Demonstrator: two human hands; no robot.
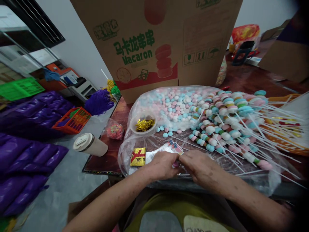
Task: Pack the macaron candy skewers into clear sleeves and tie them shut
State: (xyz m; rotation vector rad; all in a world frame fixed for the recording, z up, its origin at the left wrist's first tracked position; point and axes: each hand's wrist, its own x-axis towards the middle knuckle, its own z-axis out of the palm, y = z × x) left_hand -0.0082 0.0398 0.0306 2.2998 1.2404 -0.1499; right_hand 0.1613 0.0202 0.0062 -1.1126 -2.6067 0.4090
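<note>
table point(243, 79) under plastic sheet point(154, 145), candy skewers point(224, 129), macaron box point(154, 48)

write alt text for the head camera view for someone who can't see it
Two bare hands, left hand and right hand, pinch a clear packet together on a plastic sheet. Behind lie pastel candy skewers, loose candies, a cup of gold twist ties and a Macaron carton.

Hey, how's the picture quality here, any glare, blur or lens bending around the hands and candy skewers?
Head view: even light, soft shadows; pale glare on the clear plastic sheet; wide-angle bending tilts the cardboard box; the right corners go dark; left hand, right hand and candy skewers look reasonably sharp.
</note>
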